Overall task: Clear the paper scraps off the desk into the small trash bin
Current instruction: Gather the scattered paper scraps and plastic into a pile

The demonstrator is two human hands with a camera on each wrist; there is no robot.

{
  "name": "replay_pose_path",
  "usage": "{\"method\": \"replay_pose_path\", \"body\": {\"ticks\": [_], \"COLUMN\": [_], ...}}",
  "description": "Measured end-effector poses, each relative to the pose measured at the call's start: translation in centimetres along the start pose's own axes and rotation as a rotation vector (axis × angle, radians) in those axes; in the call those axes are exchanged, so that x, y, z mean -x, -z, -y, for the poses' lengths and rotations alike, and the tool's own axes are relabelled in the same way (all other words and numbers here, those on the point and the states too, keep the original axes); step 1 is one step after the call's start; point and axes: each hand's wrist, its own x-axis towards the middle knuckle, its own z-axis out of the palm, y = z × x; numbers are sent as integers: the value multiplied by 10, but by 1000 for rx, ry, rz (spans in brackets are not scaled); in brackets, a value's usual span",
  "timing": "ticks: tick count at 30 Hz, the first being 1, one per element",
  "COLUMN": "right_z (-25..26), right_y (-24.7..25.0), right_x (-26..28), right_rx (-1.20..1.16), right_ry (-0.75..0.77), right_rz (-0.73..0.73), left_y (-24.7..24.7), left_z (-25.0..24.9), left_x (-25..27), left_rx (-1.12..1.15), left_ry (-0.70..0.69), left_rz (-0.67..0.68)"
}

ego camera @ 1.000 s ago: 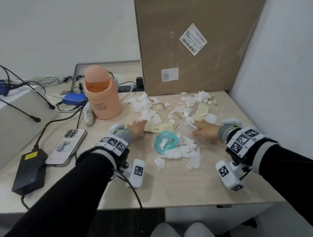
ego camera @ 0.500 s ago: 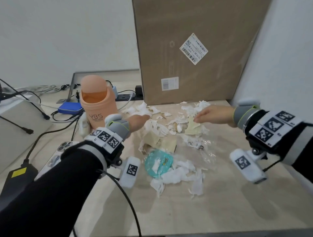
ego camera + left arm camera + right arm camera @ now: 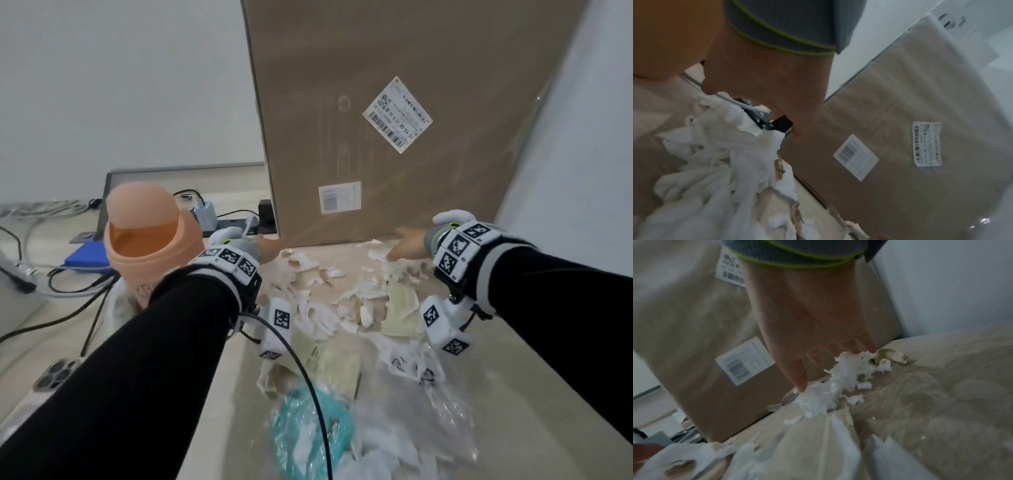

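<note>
Head view: both hands reach to the far edge of the desk (image 3: 212,404), by the cardboard box (image 3: 394,102). Left hand (image 3: 764,78) has straight fingers, holding nothing, above white paper scraps (image 3: 329,308). Right hand (image 3: 809,324) is spread flat, fingertips (image 3: 800,384) touching a shredded clump. Scraps lie strewn between the hands; the orange trash bin (image 3: 150,246) stands left, beside the left forearm.
</note>
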Motion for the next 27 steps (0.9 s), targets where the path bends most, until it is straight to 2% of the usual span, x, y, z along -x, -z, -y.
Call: {"method": "replay_pose_path", "body": {"ticks": [3,7,12,18,24,27], "right_z": [-6,-4,5,-1,-21,-36], "right_y": [-6,-17,-32,-47,-46,-33], "right_x": [-17,-19,12,58,90,90], "right_rx": [71,31,-40,-138,-339,-386], "right_ry": [-57,74,183,301,400,366], "right_rz": [93,123,180,197,96,-2], "left_y": [-11,-29,-53,-64,-53,-41], "left_z": [0,-4,-16,-25,-23,-19], "left_x": [-9,-10,20,70,98,99], "left_rx": [-8,22,-3,126,218,243], "left_ry": [33,-27,-153,-235,-324,-324], "left_rz": [34,126,236,319,169,119]}}
